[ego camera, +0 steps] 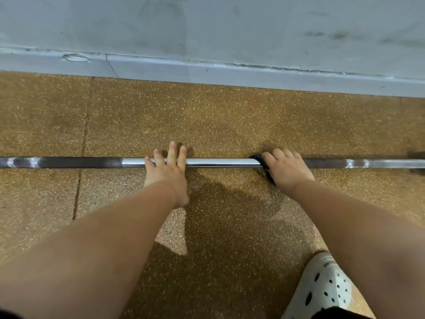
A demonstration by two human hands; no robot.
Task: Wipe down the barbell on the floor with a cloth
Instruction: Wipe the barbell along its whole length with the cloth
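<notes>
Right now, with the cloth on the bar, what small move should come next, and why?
Probably slide the right hand, which grips the dark cloth around the barbell, sideways toward the left hand. The left hand lies flat on the bar with straight fingers, seemingly steadying it, and the shiny stretch between the two hands lies bare for a stroke.

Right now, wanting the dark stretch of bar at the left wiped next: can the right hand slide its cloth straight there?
Probably not yet: the left hand lies flat across the barbell, between the cloth gripped by the right hand and that dark stretch, so it blocks the slide.
</notes>
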